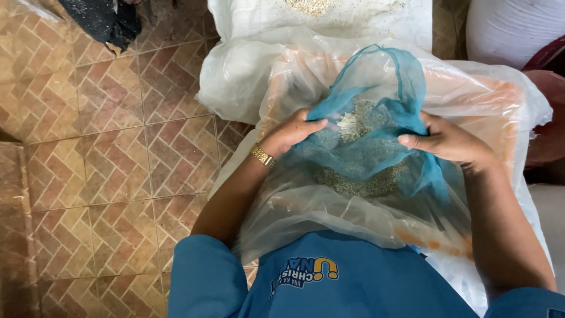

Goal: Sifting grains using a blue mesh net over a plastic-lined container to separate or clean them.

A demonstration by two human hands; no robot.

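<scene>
Head view caught you bent over a big clear plastic sack, and right in its mouth sat the blue mesh cloth, sagging under a heap of small pale grain. That cloth looked soft and floppy, thin enough to see through, and I judged it light on its own but weighted in the middle by the grain. The edges were the place to take it; grab the belly and the load would spill.

Your left hand came in from nine o'clock, fingers curled over the cloth's rim, thumb tucked under, a gold watch at the wrist. It was closed on the mesh, though motion blurred the fingertips. Your right hand sat at three o'clock, fingers pressed together and pinching a fold of the same cloth. So both hands were well apart, each clamped on an opposite side, the grain slung between them.

At twelve o'clock lay a white sack dusted with more grain. Brown patterned floor tiles ran off toward nine o'clock.
</scene>
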